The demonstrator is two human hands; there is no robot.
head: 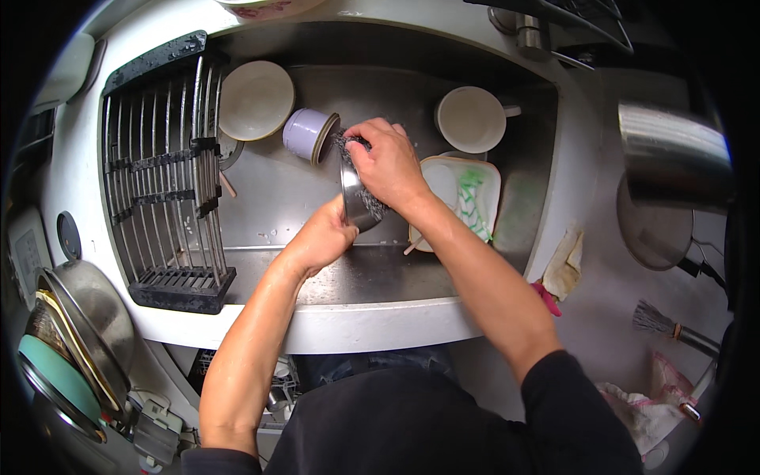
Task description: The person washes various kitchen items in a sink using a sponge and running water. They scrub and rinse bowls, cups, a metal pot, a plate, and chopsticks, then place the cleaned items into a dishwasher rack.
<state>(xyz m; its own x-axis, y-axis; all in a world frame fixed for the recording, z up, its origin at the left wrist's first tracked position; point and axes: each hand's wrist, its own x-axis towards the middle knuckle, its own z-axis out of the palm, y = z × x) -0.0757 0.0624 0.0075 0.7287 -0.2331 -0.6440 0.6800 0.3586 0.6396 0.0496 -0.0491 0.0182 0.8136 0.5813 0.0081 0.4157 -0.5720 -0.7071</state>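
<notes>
Over the steel sink [267, 202], my left hand [323, 234] grips the lower rim of a shiny metal bowl [354, 190], tilted nearly on edge. My right hand [385, 160] presses a steel wool scourer [375, 205] against it; the fingers partly hide both. Just left of the bowl, a lilac enamel cup [301, 133] lies on its side. Behind that is a pale round dish [257, 101]. To the right stand a white mug [472, 119] and, nearer me, a rounded square dish [494, 184] holding a green-and-white item [475, 208], partly behind my right forearm.
An extending metal dish rack [160, 172] spans the sink's left side. Stacked pans and bowls [98, 320] stand at the lower left. A rag [564, 264] lies on the right rim. Farther right are a large metal cylinder [674, 157] and a wire-bristled brush [653, 317].
</notes>
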